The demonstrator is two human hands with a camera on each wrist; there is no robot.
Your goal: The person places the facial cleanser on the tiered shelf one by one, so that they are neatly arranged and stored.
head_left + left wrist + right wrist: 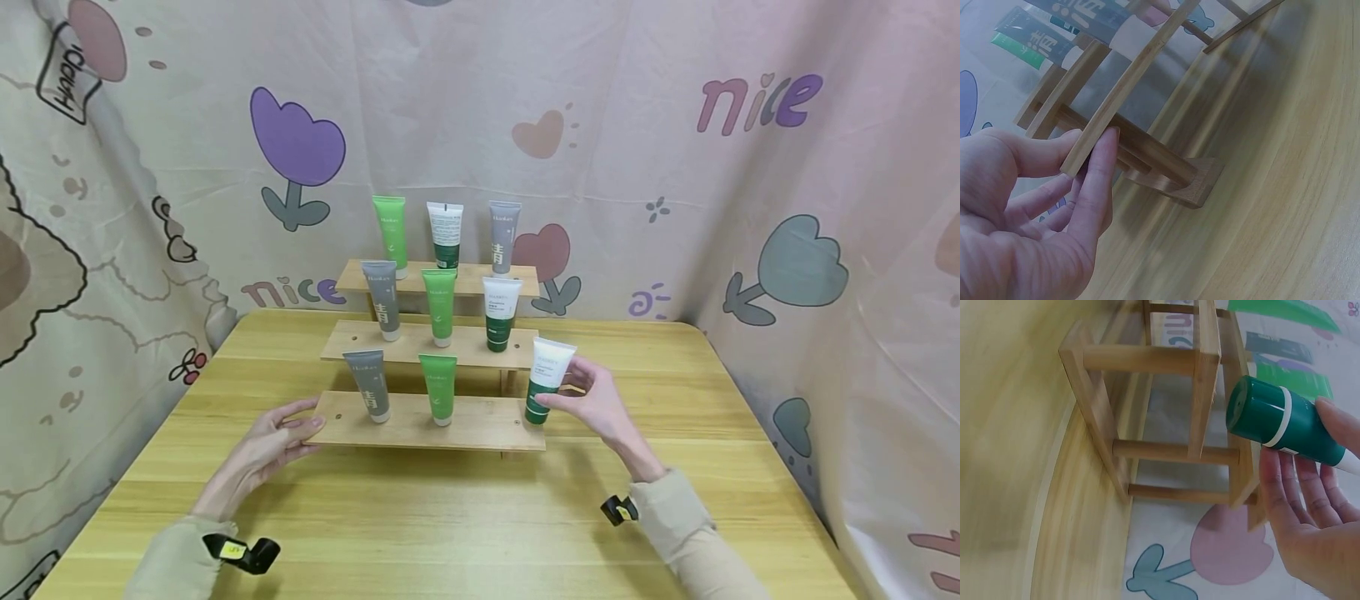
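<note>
My right hand (592,398) grips a white and dark green squeeze tube (550,367) between thumb and fingers, at the right end of the lowest shelf. In the right wrist view the tube's green cap (1260,412) shows apart from the wooden shelf edge. My left hand (262,446) pinches the left end of the lowest board (405,433), thumb above and fingers beneath, as the left wrist view shows. On that board stand a grey tube (369,385) and a bright green tube (440,388), both upright on their caps.
The three-step wooden rack stands on a wood-grain table (420,525). Its middle step (345,340) bears a grey, a green and a white-green tube (500,312). The top step (472,282) bears a green tube (391,233), a white-green one and a grey-lilac one (503,235). A printed curtain (615,208) hangs behind.
</note>
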